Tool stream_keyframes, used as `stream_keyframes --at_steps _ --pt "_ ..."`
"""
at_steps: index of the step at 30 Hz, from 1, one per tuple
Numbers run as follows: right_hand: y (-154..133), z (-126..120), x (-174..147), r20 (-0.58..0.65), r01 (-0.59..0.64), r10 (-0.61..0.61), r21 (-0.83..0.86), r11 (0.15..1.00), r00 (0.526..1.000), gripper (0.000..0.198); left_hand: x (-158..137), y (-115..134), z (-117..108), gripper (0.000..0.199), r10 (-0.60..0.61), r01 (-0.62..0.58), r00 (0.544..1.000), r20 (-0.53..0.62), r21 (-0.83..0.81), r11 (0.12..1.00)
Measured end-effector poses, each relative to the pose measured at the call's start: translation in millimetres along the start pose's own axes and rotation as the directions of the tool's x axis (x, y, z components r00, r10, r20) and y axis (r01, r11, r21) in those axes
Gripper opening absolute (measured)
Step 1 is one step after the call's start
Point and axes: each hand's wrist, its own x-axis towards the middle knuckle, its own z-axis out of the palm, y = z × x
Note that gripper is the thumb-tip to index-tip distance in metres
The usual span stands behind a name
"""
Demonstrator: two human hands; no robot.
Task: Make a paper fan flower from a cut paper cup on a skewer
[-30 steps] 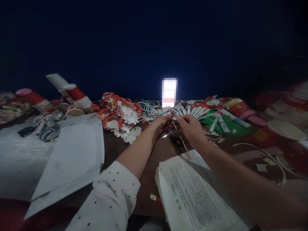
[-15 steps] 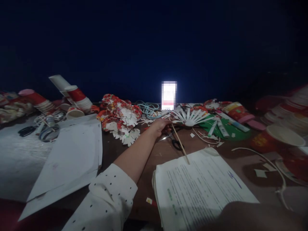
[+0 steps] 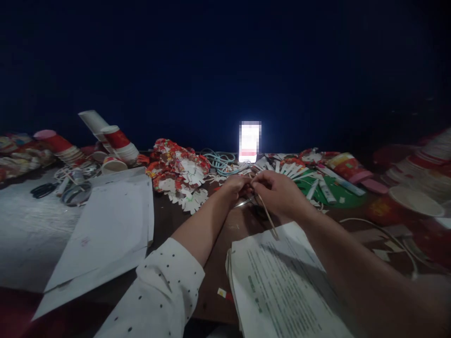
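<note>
My left hand is closed on the upper end of a thin beige strip. My right hand meets it there, thumb and fingers pinched on the same end. The strip slants down toward me, and its lower tip lies over a printed paper sheet. Just under the hands, scissors rest on the dark table, their handles mostly hidden. A fan of white paper strips lies behind my right hand, partly covered by it.
A lit phone stands at the back. Left are cut red and white paper pieces, white sheets and stacked paper cups. On the right, glue tubes lie on a green piece, near more cups.
My right hand has come in from the lower right and joined my left hand at the strip's upper end. The right arm now covers part of the printed sheet. The left hand has hardly moved.
</note>
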Motion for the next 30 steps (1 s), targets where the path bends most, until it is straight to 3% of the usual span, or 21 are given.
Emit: stream_keyframes --at_steps 1,3,6,9,11,13,16,18,20,26,30 --pt "8 3 11 -0.058 -0.033 0.022 -0.192 0.981 0.998 0.015 0 0 0 0.012 -0.011 0.011 1.000 -0.003 0.015 1.000" --pt "26 6 24 -0.015 -0.076 0.076 -0.401 0.913 0.997 0.022 -1 2 1 0.013 -0.028 0.029 0.999 -0.022 0.061 0.998" --pt "46 10 31 0.014 -0.084 0.100 -0.429 0.899 0.995 0.030 -3 6 1 0.016 -0.028 0.032 0.998 -0.049 0.091 0.995" --pt "49 18 33 -0.001 -0.193 0.194 -0.105 0.976 0.981 0.032 -5 7 2 0.017 -0.024 0.029 0.998 -0.054 0.086 0.996" --pt "46 26 33 0.035 -0.290 0.289 0.176 0.941 0.957 0.029 -6 8 2 0.016 -0.031 0.035 0.998 -0.057 0.082 0.996" --pt "43 34 32 0.104 -0.380 0.376 0.455 0.805 0.921 0.023 -6 8 2 0.016 -0.041 0.045 0.998 -0.047 0.073 0.996" --pt "41 42 31 0.180 -0.419 0.457 0.757 0.501 0.871 0.017 -5 7 1 0.015 -0.050 0.051 0.999 -0.018 0.057 0.997" --pt "41 46 30 0.166 -0.385 0.471 0.823 0.418 0.867 0.019 -2 6 0 0.013 -0.048 0.048 0.999 -0.003 0.061 0.997" --pt "42 48 29 0.137 -0.351 0.475 0.848 0.398 0.869 0.021 2 4 -1 0.013 -0.037 0.037 0.999 0.007 0.075 0.996" --pt "44 55 28 0.028 -0.273 0.475 0.847 0.457 0.879 0.022 9 -2 -2 0.013 -0.007 0.008 1.000 -0.005 0.109 0.994" --pt "49 57 27 -0.046 -0.231 0.508 0.853 0.469 0.860 0.018 8 -1 -1 0.008 0.014 -0.009 0.999 -0.039 0.123 0.992"
